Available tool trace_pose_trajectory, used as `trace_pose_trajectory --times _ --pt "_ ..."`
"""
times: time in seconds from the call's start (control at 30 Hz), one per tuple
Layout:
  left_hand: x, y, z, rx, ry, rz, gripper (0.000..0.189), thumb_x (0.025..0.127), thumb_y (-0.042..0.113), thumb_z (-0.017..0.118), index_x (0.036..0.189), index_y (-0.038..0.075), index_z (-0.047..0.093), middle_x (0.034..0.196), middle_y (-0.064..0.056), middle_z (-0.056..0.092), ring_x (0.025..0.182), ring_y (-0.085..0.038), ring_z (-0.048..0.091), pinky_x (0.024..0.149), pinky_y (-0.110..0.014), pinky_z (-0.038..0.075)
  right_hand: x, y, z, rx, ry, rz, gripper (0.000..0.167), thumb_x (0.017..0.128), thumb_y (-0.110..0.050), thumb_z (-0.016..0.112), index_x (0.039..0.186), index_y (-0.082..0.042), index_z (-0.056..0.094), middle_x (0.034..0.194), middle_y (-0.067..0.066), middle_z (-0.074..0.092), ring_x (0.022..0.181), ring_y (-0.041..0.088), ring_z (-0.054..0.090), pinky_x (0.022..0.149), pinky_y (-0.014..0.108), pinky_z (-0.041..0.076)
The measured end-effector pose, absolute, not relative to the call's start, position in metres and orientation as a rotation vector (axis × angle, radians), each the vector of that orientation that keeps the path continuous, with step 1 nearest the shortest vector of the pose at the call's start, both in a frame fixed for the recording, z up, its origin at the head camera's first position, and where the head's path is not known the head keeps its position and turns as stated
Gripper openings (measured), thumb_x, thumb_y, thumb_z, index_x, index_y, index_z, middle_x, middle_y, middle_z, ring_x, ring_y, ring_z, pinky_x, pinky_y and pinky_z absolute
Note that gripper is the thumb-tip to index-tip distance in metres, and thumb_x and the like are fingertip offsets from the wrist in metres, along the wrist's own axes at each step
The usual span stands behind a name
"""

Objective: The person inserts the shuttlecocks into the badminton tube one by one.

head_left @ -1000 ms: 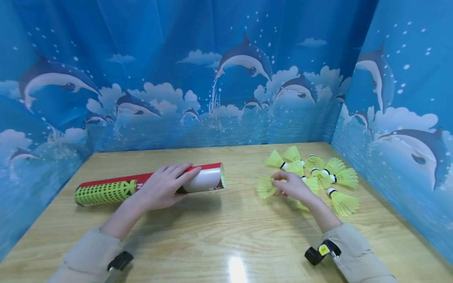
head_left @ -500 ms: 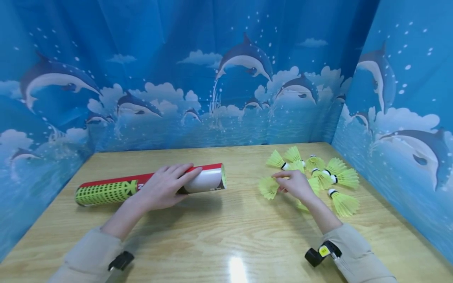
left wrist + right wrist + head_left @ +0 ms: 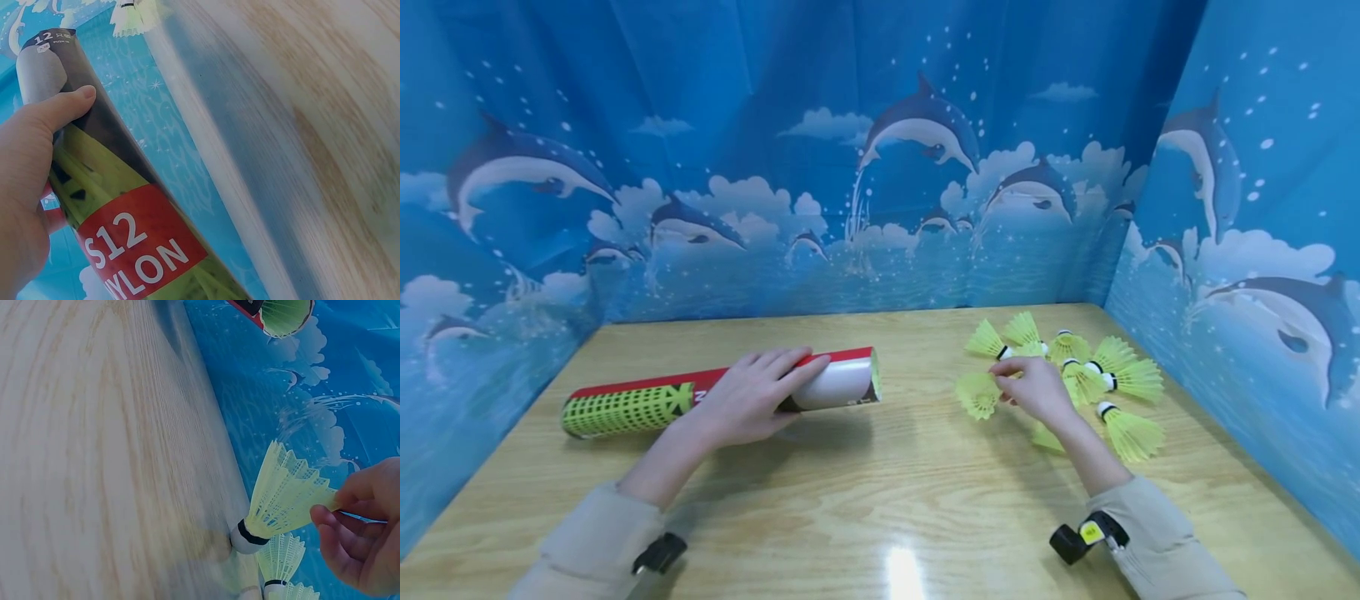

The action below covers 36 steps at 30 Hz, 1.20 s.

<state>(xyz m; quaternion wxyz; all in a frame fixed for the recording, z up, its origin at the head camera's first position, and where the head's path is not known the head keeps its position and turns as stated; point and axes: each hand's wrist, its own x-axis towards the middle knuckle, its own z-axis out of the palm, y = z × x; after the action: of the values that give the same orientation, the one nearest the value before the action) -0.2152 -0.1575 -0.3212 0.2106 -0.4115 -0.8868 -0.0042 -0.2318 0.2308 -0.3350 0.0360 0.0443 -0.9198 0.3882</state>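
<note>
My left hand (image 3: 756, 398) grips a red, green and silver shuttlecock tube (image 3: 134, 206) near its right end, thumb across the printed side in the left wrist view. The tube lies sideways, its open end facing right and showing green inside. With thumb and fingertips, my right hand (image 3: 1036, 387) pinches the skirt edge of a yellow shuttlecock (image 3: 284, 494). That shuttlecock's white cork with its black band points toward the table in the right wrist view, while in the head view its skirt (image 3: 976, 395) opens to the left of the fingers.
Several loose yellow shuttlecocks (image 3: 1132, 432) lie in a cluster around and behind my right hand, near the table's right side. The wooden table (image 3: 820, 508) ends at a blue dolphin-print curtain (image 3: 760, 183) at the back and right.
My right hand has shifted slightly to the right and turned the pinched shuttlecock, so its skirt faces the head camera more. The left hand and the tube stay in place.
</note>
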Motion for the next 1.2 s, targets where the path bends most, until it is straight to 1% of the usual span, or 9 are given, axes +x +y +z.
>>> trace_pose_trajectory --times 0.2,0.3,0.47,0.57,0.9,1.03,1.2 --pt "-0.215 -0.158 -0.322 -1.140 -2.472 -0.013 0.087 0.068 0.032 0.082 0.141 0.018 0.038 0.133 -0.015 0.049 0.114 -0.033 0.050 0.089 -0.053 0.043 -0.232 0.232 -0.337 0.142 -2.778 1.205 0.021 0.088 -0.003 0.057 0.104 0.007 0.066 0.098 0.022 0.066 0.063 0.017 0.064 0.058 0.029 0.053" --pt "-0.215 -0.158 -0.322 -1.141 -2.473 -0.019 0.086 0.068 0.032 0.082 0.141 0.018 0.038 0.133 -0.015 0.048 0.114 -0.033 0.050 0.089 -0.053 0.043 -0.233 0.230 -0.340 0.154 -2.746 1.248 0.019 0.087 -0.001 0.058 0.101 0.007 0.066 0.094 0.021 0.066 0.064 0.016 0.062 0.057 0.030 0.054" --pt "-0.215 -0.158 -0.321 -1.143 -2.474 -0.028 0.087 0.068 0.032 0.083 0.141 0.019 0.038 0.133 -0.015 0.048 0.114 -0.033 0.050 0.090 -0.053 0.043 -0.234 0.225 -0.342 0.150 -2.731 1.363 0.019 0.087 -0.001 0.059 0.103 0.007 0.065 0.087 0.016 0.065 0.066 0.014 0.060 0.059 0.033 0.054" --pt "-0.215 -0.158 -0.321 -1.143 -2.473 -0.030 0.087 0.068 0.032 0.083 0.142 0.019 0.038 0.133 -0.014 0.048 0.114 -0.032 0.050 0.090 -0.053 0.043 -0.234 0.222 -0.341 0.146 -2.729 1.423 0.021 0.088 -0.003 0.059 0.106 0.007 0.064 0.087 0.014 0.065 0.067 0.014 0.060 0.061 0.033 0.054" --pt "-0.216 -0.158 -0.322 -1.149 -2.482 -0.024 0.087 0.069 0.032 0.082 0.142 0.018 0.037 0.133 -0.015 0.048 0.114 -0.033 0.050 0.089 -0.052 0.044 -0.236 0.209 -0.337 0.165 -2.614 1.644 0.025 0.088 -0.005 0.060 0.110 0.007 0.062 0.099 0.015 0.063 0.068 0.012 0.060 0.064 0.028 0.053" --pt "-0.216 -0.158 -0.322 -1.149 -2.473 -0.014 0.087 0.069 0.032 0.082 0.142 0.018 0.037 0.133 -0.014 0.048 0.114 -0.032 0.050 0.089 -0.052 0.044 -0.238 0.200 -0.334 0.203 -2.546 1.724 0.025 0.087 -0.002 0.060 0.109 0.010 0.061 0.098 0.016 0.063 0.068 0.010 0.060 0.063 0.027 0.053" --pt "-0.217 -0.157 -0.324 -1.154 -2.467 -0.001 0.086 0.069 0.032 0.082 0.142 0.018 0.037 0.133 -0.014 0.048 0.114 -0.032 0.050 0.088 -0.051 0.045 -0.238 0.187 -0.330 0.221 -2.477 1.846 0.026 0.088 -0.003 0.060 0.110 0.011 0.059 0.095 0.011 0.062 0.071 0.009 0.060 0.065 0.026 0.053"
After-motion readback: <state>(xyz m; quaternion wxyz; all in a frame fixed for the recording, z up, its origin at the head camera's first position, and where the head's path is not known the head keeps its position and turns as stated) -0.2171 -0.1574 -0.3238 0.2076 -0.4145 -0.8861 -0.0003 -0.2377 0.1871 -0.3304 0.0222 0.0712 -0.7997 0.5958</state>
